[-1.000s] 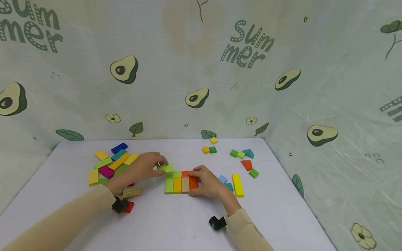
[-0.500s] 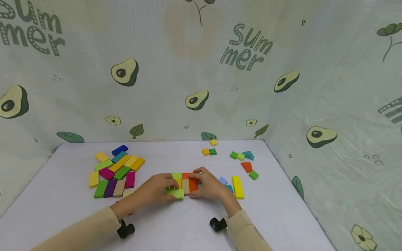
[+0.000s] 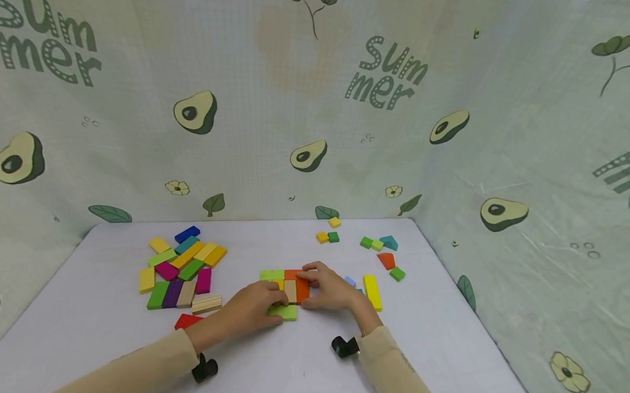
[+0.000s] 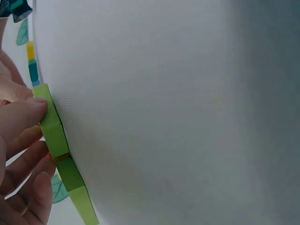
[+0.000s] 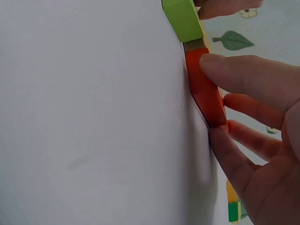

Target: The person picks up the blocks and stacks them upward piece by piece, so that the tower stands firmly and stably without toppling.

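White tabletop (image 3: 281, 376) under left hand (image 3: 251, 309) and right hand (image 3: 327, 288). Pale cloth (image 3: 233, 64) upright beyond both hands; similar cloth wall (image 3: 544, 291) well right of right hand. Printed on them: avocado half (image 3: 309, 156) straight beyond hands; "summer" lettering (image 3: 386, 72) higher, off to right of right hand; long leaf (image 3: 110, 214) beyond left hand, well to its left; cream flower (image 3: 569, 371) well right of right hand.

left on the white table (image 3: 270, 371) lies a mixed block cluster (image 3: 188, 255), with a wooden block (image 3: 206, 304) and a red block (image 3: 186, 320) nearer. mid-table sits a close-set patch (image 3: 290, 290) in lime, yellow, tan and red, a lime block (image 3: 286, 313) at its near edge. to the right are a long yellow block (image 3: 372, 292) and scattered small pieces (image 3: 377, 245).
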`<state>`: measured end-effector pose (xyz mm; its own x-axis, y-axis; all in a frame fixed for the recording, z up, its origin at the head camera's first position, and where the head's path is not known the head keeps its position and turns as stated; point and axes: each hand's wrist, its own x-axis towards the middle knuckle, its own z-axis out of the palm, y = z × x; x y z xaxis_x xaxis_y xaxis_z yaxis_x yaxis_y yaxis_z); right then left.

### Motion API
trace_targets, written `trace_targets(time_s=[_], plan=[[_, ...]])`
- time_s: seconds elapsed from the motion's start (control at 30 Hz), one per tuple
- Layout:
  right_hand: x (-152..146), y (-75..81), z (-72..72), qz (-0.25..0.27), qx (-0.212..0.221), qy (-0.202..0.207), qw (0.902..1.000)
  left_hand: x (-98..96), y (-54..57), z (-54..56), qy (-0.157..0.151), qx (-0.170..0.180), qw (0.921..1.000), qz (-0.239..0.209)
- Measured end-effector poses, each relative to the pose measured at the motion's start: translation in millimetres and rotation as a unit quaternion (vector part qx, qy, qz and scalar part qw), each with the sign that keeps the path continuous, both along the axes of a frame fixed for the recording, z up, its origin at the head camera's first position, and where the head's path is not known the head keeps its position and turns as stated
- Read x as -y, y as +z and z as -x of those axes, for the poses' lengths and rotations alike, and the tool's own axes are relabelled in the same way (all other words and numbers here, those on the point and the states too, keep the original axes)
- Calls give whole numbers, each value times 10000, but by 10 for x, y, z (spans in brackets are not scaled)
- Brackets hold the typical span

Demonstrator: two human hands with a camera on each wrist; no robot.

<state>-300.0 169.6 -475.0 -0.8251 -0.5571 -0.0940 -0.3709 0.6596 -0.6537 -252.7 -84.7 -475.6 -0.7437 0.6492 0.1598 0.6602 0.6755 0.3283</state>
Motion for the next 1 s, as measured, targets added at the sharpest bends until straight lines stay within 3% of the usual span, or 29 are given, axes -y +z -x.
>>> trace_targets(time_s=[0.27, 0.6, 1.0], plan=[[-23, -2, 30, 8, -42, 154, 9999, 47, 61, -38, -33, 129, 9999, -53], [-51, -32, 54, 164, 44, 127, 9998, -20, -3, 25, -296, 19, 9996, 1], [-83, -47, 66, 174, 95, 250, 9995, -126, -31, 54, -254, -13, 9995, -167]])
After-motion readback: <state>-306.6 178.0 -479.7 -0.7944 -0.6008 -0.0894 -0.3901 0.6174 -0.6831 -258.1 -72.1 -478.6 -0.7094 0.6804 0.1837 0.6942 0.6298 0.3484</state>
